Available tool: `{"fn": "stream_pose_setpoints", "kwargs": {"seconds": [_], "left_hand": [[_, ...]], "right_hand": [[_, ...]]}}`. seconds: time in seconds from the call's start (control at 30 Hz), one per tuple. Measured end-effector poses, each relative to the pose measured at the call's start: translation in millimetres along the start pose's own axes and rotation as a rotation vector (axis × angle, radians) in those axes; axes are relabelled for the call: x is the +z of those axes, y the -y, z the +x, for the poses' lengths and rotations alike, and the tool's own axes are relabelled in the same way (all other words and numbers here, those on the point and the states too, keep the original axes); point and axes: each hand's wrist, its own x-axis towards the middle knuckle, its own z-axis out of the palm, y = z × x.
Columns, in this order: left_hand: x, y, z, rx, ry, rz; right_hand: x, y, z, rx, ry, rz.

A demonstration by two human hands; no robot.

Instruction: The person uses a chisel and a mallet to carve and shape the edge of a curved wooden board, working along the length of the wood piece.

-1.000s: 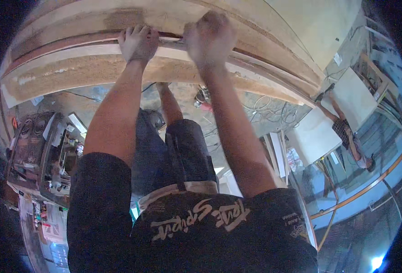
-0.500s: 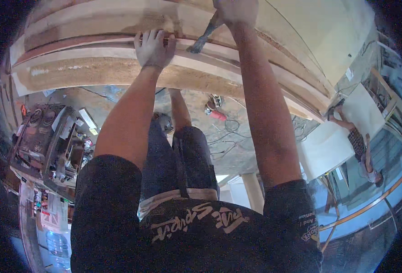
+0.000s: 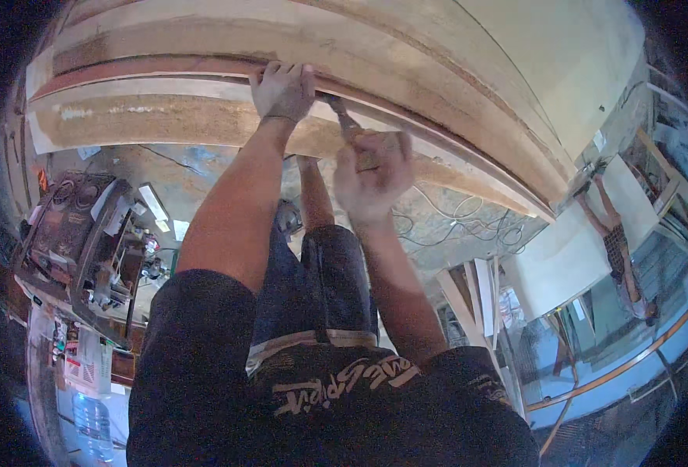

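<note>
My left hand (image 3: 284,93) rests on a long thin wooden strip (image 3: 149,82), its fingers apart and bent over the upper edge. The strip runs along a curved, layered wooden structure (image 3: 336,39). To the right and nearer, my right hand (image 3: 376,175) is closed around a hand tool (image 3: 345,118) with a dark end and what looks like a light wooden handle. The tool's dark end is close beside the strip, just right of my left hand; whether it touches is unclear. Blur softens my right hand. A wide, rough board (image 3: 165,121) lies below the strip.
Dusty dark equipment (image 3: 71,210) and cluttered shelves stand at the left, above a clear plastic water bottle (image 3: 95,416). Cables (image 3: 468,218) lie on the floor. At the right are a white panel (image 3: 546,265), leaning boards (image 3: 468,300) and another person (image 3: 620,249).
My right hand has come down and toward me, left of where it was, bringing the tool to the strip's near side. My left hand has shifted slightly right along the wood.
</note>
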Motion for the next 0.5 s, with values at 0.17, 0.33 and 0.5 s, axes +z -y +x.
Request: {"fn": "stream_pose_setpoints", "kwargs": {"seconds": [0.17,0.33,0.5], "left_hand": [[6.6,3.7,1.1,-0.023,0.117,-0.101],[-20.3,31.1,1.6,0.236,-0.166,-0.333],[-87.0,177.9,48.7,-0.001,-0.430,-0.338]], "right_hand": [[28.5,12.9,-4.9,-0.107,0.016,-0.117],[35.4,2.7,-2.1,-0.166,-0.069,0.050],[38.5,7.5,-12.6,-0.030,-0.038,0.052]]}}
